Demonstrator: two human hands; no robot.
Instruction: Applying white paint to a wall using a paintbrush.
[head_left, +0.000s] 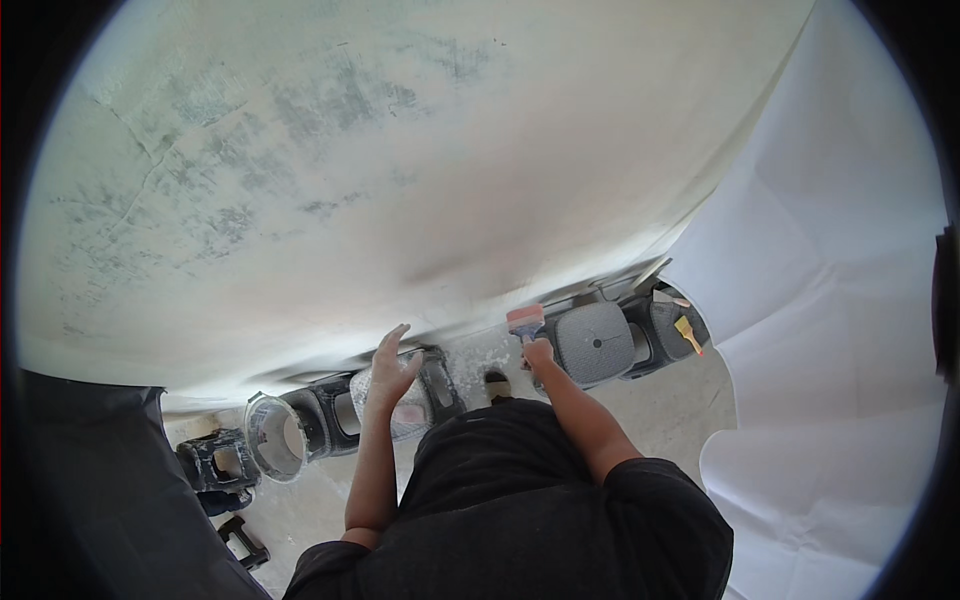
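My right hand (538, 354) grips the blue handle of a wide flat brush (526, 319), whose broad reddish head points at the foot of the wall. My left hand (391, 373) is raised with its fingers apart and holds nothing; pale dust coats it. Below that hand stands a grey plastic stool (367, 390) spattered with white, and a small pinkish object (409, 414) lies on its top. The pale wall (480, 187) ahead carries worn grey-green patches and cracks. Whether the brush touches the wall, I cannot tell.
To the left are a white-smeared bucket (253, 442) and another spattered stool (214, 459). At right stands a grey stool (592, 341); beyond it a yellow-bristled brush (685, 334) and a putty knife (669, 298) lie on another. White sheeting (825, 315) hangs right, dark sheeting (90, 465) left.
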